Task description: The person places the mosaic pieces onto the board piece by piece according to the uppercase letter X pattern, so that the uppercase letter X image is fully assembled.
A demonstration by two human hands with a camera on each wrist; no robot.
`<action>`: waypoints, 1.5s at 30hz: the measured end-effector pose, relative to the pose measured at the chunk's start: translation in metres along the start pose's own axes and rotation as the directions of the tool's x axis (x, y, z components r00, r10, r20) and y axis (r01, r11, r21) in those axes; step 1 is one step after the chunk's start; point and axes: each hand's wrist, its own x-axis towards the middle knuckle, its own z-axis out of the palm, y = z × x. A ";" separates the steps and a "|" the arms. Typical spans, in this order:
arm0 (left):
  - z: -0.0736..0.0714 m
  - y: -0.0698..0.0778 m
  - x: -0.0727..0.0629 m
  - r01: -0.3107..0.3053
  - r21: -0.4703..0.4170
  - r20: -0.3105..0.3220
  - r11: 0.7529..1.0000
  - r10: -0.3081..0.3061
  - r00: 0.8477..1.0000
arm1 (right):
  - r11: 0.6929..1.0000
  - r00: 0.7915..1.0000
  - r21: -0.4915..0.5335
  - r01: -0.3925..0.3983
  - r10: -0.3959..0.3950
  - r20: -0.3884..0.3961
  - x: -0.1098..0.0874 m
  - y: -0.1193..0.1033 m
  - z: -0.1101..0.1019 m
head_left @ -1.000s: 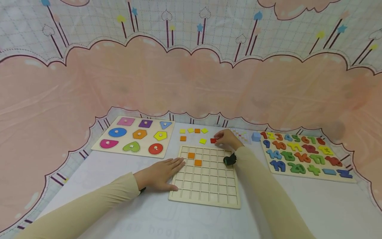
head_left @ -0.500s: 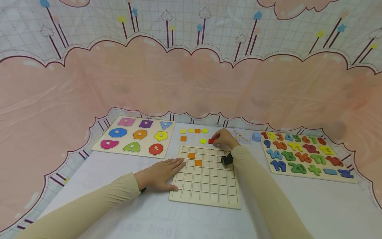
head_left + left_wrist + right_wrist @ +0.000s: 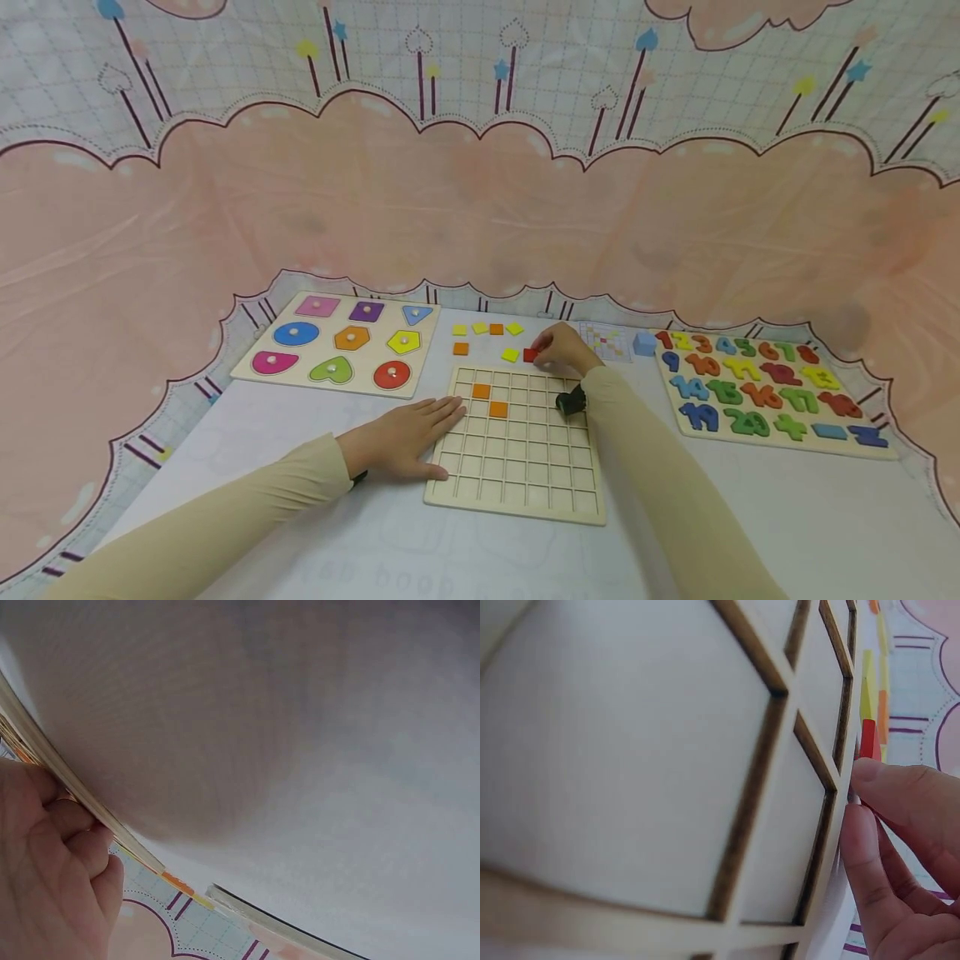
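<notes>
My left hand (image 3: pixel 408 437) rests with its fingers spread on the left edge of a wooden grid board (image 3: pixel 517 467); in the left wrist view this hand (image 3: pixel 56 862) lies against the board's edge. Two orange square tiles (image 3: pixel 481 391) sit in cells near the board's upper left. Beyond the far edge, my right hand (image 3: pixel 562 346) pinches a red square tile (image 3: pixel 530 355) at the table surface. The right wrist view has the thumb and fingers of this hand (image 3: pixel 900 840) close together at the red tile (image 3: pixel 868 737), which they partly hide.
Loose yellow tiles (image 3: pixel 510 355) and orange tiles (image 3: pixel 461 348) lie beyond the board. A shape puzzle (image 3: pixel 375 337) is at left, a number puzzle (image 3: pixel 757 392) at right. Near the right hand are a printed pattern card (image 3: pixel 611 342) and a blue cube (image 3: pixel 644 343).
My right hand has shifted slightly left together with the red tile, uncovering more of the pattern card. During the last half second it hardly moves. The left hand stays in place.
</notes>
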 end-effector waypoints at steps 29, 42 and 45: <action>0.004 0.002 0.001 -0.003 0.012 -0.009 1.000 0.003 1.000 | 0.981 1.000 0.192 -0.006 0.004 0.007 -0.010 0.005 0.001; 0.001 0.000 0.000 -0.004 0.011 -0.009 1.000 0.004 1.000 | 0.968 0.991 0.228 0.105 -0.122 0.060 -0.036 -0.016 0.001; 0.000 0.001 0.000 -0.002 0.011 -0.012 1.000 0.003 1.000 | 0.962 0.988 0.249 0.114 -0.136 0.071 -0.041 -0.019 0.004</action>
